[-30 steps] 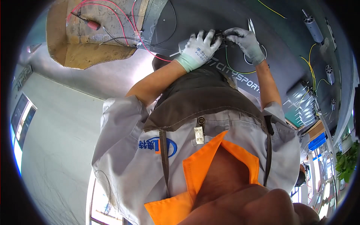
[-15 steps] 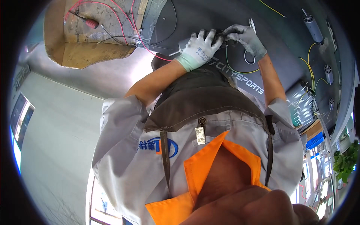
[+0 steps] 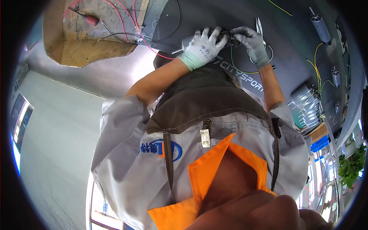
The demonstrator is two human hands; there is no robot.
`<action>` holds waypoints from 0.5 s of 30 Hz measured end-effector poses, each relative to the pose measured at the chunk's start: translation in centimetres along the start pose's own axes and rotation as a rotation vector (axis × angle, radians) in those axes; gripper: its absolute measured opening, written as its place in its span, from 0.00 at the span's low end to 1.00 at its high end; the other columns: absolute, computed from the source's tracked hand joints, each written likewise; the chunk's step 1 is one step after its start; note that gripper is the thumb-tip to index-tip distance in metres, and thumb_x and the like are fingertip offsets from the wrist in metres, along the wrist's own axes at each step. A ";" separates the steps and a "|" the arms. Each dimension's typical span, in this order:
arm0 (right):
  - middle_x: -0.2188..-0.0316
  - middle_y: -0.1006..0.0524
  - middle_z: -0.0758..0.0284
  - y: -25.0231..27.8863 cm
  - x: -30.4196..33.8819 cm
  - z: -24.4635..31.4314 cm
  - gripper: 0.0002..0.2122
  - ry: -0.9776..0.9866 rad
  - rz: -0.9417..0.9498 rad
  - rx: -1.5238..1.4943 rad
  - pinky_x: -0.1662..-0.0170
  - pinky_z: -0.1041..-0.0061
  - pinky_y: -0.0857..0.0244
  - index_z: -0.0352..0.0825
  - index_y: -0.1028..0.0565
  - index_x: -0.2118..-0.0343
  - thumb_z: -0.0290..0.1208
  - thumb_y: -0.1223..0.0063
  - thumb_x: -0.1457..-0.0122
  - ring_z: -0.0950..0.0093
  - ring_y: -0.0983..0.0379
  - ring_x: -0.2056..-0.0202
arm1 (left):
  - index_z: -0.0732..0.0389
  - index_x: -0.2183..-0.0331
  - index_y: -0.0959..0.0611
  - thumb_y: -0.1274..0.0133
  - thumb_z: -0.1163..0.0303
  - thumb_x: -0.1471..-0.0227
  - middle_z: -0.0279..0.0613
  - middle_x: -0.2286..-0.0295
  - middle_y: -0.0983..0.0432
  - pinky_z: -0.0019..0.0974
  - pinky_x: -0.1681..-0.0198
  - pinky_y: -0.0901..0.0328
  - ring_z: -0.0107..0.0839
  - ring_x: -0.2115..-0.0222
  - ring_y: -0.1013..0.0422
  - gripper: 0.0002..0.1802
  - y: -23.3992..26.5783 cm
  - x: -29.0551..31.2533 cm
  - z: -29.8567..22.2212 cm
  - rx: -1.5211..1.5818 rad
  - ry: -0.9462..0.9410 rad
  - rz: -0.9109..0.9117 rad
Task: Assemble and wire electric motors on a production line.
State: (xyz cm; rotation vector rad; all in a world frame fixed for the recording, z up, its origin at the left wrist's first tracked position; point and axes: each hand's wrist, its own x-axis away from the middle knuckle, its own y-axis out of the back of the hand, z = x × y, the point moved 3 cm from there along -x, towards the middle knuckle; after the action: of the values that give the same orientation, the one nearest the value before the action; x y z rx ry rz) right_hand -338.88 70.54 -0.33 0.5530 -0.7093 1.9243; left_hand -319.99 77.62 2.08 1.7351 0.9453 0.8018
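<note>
One cylinder (image 3: 186, 41) — mostly under left hand (image 3: 203, 45).

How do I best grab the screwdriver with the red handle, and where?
The screwdriver is probably best gripped around its red handle, coming from the picture's lower right. That handle is the thick part and its end faces that way, while the thin shaft points off to the upper left.

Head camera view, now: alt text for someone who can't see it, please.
A person's gloved left hand rests on a grey cylinder over a dark mat, the gloved right hand close beside it. Scissors lie partly hidden by the right hand; a red-handled screwdriver lies on cardboard.
</note>
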 end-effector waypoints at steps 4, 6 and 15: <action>0.64 0.19 0.69 -0.1 0.3 0.3 0.08 -0.024 -0.025 0.047 0.61 0.80 0.27 0.32 0.21 0.57 0.23 0.44 0.39 0.79 0.22 0.62 | 0.51 0.45 0.26 0.48 0.62 0.48 0.53 0.47 0.33 0.54 0.58 0.27 0.54 0.54 0.29 0.27 0.0 0.0 0.0 -0.050 -0.016 -0.052; 0.64 0.19 0.68 -0.4 0.0 0.6 0.08 -0.032 -0.025 0.028 0.60 0.80 0.27 0.31 0.21 0.57 0.22 0.45 0.39 0.79 0.22 0.62 | 0.51 0.45 0.27 0.48 0.63 0.49 0.53 0.47 0.33 0.54 0.57 0.28 0.54 0.54 0.29 0.28 -0.2 0.1 0.1 -0.046 -0.014 -0.059; 0.65 0.20 0.70 -1.0 0.8 0.2 0.08 0.030 -0.107 0.189 0.56 0.84 0.30 0.29 0.21 0.60 0.18 0.46 0.42 0.82 0.25 0.62 | 0.50 0.45 0.27 0.48 0.63 0.49 0.53 0.47 0.33 0.54 0.57 0.28 0.55 0.53 0.30 0.28 -0.2 0.0 -0.2 -0.050 -0.016 -0.063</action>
State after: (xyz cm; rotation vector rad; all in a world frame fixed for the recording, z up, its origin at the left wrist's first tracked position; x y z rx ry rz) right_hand -338.35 71.28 0.61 0.6637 -0.4721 1.9058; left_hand -320.15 77.74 1.99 1.6580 0.9566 0.7640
